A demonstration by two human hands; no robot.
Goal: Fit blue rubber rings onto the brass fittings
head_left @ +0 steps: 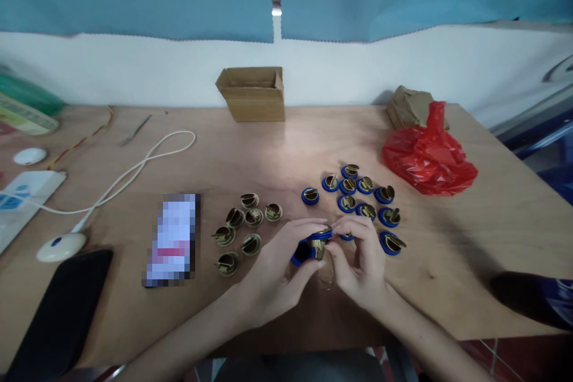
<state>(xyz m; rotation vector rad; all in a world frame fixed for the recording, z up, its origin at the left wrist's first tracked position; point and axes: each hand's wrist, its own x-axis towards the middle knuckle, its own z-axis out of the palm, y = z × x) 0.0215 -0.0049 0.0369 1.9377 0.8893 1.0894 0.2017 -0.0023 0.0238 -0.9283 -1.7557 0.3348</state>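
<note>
Both hands meet at the near middle of the wooden table (pixel 286 149). My left hand (pixel 280 265) curls around a blue ring with a brass disc part (pixel 319 243) held at its fingertips. My right hand (pixel 358 256) pinches the same brass part from the right. Left of the hands lie several bare brass discs (pixel 244 230). Behind and right of the hands lie several brass discs seated in blue rings (pixel 358 194).
An open cardboard box (pixel 253 92) stands at the back wall. A red plastic bag (pixel 427 158) and a brown paper bundle (pixel 409 106) lie back right. A blurred card (pixel 172 239), a black phone (pixel 60 307), a white corded device (pixel 60 246) and a white cable (pixel 134 170) lie left.
</note>
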